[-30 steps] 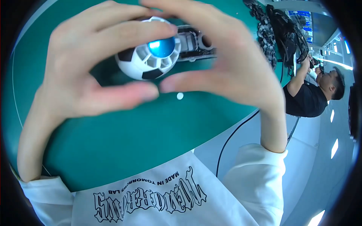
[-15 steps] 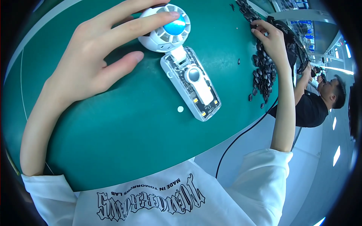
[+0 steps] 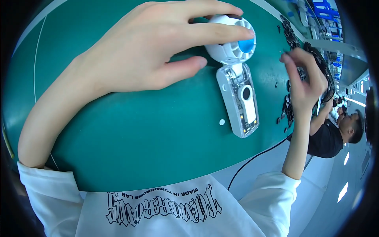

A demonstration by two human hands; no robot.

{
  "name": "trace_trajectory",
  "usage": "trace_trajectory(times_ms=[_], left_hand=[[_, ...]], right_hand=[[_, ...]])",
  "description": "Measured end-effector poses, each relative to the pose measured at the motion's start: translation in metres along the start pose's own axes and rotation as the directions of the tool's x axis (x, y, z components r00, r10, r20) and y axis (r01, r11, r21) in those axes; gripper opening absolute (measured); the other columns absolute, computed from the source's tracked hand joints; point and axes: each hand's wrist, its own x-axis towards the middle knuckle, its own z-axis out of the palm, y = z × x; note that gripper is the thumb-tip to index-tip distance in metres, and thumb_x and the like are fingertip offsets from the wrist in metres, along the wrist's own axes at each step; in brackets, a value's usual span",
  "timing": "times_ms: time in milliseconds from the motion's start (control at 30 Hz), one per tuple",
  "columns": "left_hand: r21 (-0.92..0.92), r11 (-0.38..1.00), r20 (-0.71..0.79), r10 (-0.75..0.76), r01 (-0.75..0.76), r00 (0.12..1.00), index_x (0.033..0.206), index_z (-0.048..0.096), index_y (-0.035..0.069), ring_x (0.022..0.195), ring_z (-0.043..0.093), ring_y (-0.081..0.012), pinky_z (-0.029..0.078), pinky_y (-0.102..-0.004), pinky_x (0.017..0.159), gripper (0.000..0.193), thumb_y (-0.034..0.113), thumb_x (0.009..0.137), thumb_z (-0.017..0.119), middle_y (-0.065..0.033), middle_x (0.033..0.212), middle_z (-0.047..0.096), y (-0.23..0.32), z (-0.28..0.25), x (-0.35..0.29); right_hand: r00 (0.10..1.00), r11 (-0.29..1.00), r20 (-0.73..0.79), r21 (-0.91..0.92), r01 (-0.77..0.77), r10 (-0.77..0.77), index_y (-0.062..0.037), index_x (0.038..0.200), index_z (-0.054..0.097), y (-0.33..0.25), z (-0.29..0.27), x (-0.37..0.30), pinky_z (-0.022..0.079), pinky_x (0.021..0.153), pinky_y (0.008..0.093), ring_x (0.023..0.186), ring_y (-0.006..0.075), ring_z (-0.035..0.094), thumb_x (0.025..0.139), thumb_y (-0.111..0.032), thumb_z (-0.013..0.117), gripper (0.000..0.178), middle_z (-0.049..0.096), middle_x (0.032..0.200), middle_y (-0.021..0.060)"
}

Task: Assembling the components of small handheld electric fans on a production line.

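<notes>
Fingers of left hand lay spread on white, blue-domed plastic ball.
Right hand curled, near-closed, by small shiny black pieces; hold unclear.

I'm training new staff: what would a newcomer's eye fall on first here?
Probably the white round head with its blue disc, under the left hand, upper centre. Next, the clear-fronted body just below it, showing circuitry. Then the scattered black pieces near the right hand, toward the green table's right edge.
</notes>
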Motion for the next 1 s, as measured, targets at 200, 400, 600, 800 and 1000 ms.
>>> trace_trajectory(times_ms=[200,400,600,800,1000], left_hand=[[-0.011,0.988,-0.138,0.154,-0.157,0.978,0.15,0.05,0.014,0.109,0.068,-0.0383,0.06,-0.038,0.078,0.064,0.012,0.088,0.067,-0.0276,0.147,0.049,0.003,0.015,0.024],[-0.028,0.982,-0.172,0.177,-0.185,0.969,0.148,0.05,0.01,0.113,0.066,-0.0405,0.06,-0.0401,0.08,0.061,0.012,0.089,0.067,-0.0294,0.146,0.049,0.019,0.036,0.037],[-0.052,0.981,-0.163,0.175,-0.185,0.971,0.145,0.051,0.008,0.112,0.066,-0.0406,0.06,-0.0415,0.08,0.058,0.011,0.089,0.066,-0.0304,0.143,0.05,0.017,0.04,0.045],[-0.05,0.977,-0.17,0.198,-0.209,0.965,0.144,0.051,0.007,0.111,0.067,-0.0407,0.06,-0.0422,0.08,0.057,0.01,0.09,0.065,-0.0305,0.142,0.05,0.016,0.047,0.054],[-0.053,0.973,-0.178,0.212,-0.225,0.961,0.143,0.051,0.006,0.11,0.067,-0.0407,0.06,-0.0428,0.08,0.055,0.01,0.09,0.065,-0.0307,0.142,0.051,0.013,0.052,0.06]], right_hand=[[0.967,0.945,0.041,0.227,0.237,-0.252,0.0063,0.09,0.072,-0.049,-0.007,0.006,0.052,0.067,0.0294,0.072,0.0242,0.067,0.069,0.01,0.081,0.023,0.069,0.084,0.0143],[0.94,0.936,-0.118,0.11,0.333,-0.32,0.0028,0.083,0.073,-0.041,-0.003,-0.013,0.05,0.055,0.0297,0.065,0.0227,0.063,0.063,0.008,0.081,0.022,0.064,0.079,0.0115],[0.858,0.868,-0.174,0.025,0.495,-0.484,0.001,0.081,0.072,-0.036,-0.007,-0.013,0.048,0.049,0.0293,0.06,0.0209,0.061,0.062,0.006,0.08,0.022,0.062,0.076,0.0093],[0.928,0.927,-0.066,0.06,0.37,-0.366,0.0025,0.084,0.071,-0.041,-0.018,-0.005,0.049,0.05,0.0289,0.06,0.0217,0.062,0.063,0.005,0.08,0.023,0.066,0.079,0.0106],[0.957,0.915,-0.035,0.287,0.286,-0.288,0.0049,0.089,0.069,-0.032,-0.026,-0.017,0.051,0.052,0.0281,0.061,0.0212,0.064,0.065,0.006,0.078,0.026,0.07,0.084,0.0141]])
